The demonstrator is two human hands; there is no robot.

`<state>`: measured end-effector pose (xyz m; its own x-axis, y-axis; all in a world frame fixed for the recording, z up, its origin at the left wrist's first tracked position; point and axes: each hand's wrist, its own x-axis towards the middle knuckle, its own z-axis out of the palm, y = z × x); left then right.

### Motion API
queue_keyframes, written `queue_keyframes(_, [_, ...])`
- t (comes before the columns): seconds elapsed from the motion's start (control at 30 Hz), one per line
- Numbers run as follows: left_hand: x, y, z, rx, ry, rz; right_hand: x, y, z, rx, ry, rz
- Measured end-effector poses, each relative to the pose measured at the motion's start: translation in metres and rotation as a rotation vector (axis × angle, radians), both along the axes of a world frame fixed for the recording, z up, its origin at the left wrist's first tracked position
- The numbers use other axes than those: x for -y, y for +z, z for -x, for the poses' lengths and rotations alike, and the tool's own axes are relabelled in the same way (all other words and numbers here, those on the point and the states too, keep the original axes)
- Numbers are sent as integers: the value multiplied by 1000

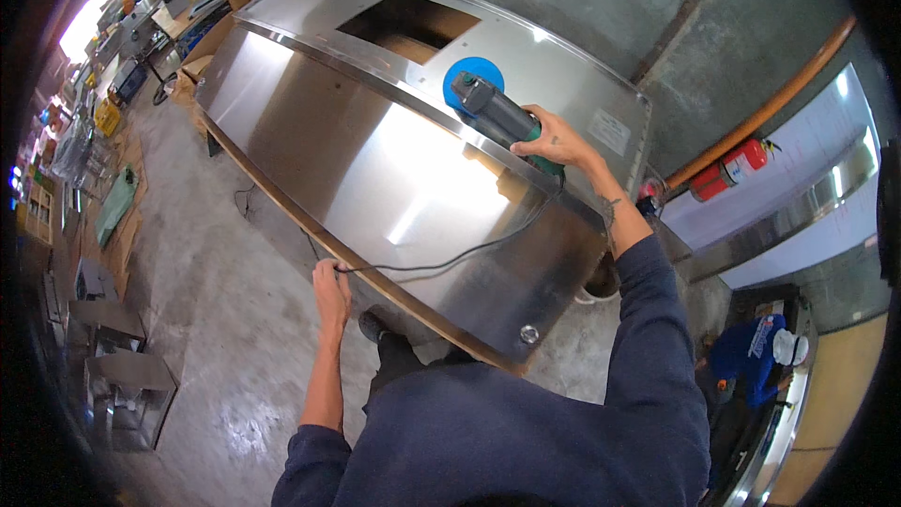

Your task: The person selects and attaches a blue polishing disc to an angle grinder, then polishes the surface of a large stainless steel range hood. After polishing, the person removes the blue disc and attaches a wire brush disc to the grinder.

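My right hand [556, 139] is wrapped round the body of an angle grinder [502, 113]. A round blue disc [474, 84] sits at the tool's far end, over the upper face of a large stainless steel cabinet [319, 169]; whether the disc touches the metal I cannot tell. From the grinder a black power cord [450, 263] droops across the shiny front panel. My left hand [330, 286] pinches that cord beside the panel's near edge. Beyond the disc, a rectangular opening [404, 26] is cut in the steel.
A wooden edge [375, 284] runs beneath the steel panel. On the right wall hangs a red fire extinguisher [730, 169], below an orange pipe [760, 103]. A co-worker in blue [751, 357] bends at the lower right. Steel stands [127, 376] and clutter line the left.
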<state>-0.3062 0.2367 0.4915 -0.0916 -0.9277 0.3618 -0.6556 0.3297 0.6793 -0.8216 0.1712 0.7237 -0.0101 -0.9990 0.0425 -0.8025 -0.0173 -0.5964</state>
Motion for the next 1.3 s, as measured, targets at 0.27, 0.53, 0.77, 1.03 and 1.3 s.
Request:
queue_keyframes(0.27, [-38, 13, 64, 60, 11, 39, -108, 6, 56, 2, -33, -59])
queue_keyframes(0.53, [-65, 20, 106, 84, -72, 61, -177, -4, 102, -2, -14, -7])
queue_keyframes(0.77, [-102, 22, 137, 69, -159, 50, -231, 5, 130, -5, -62, -72])
queue_keyframes(1.03, [-144, 26, 166, 71, -209, -66, -282, 15, 156, -7, -84, -117])
queue_keyframes(1.3, [-165, 31, 178, 53, -230, -85, -317, 10, 161, 15, -154, -52])
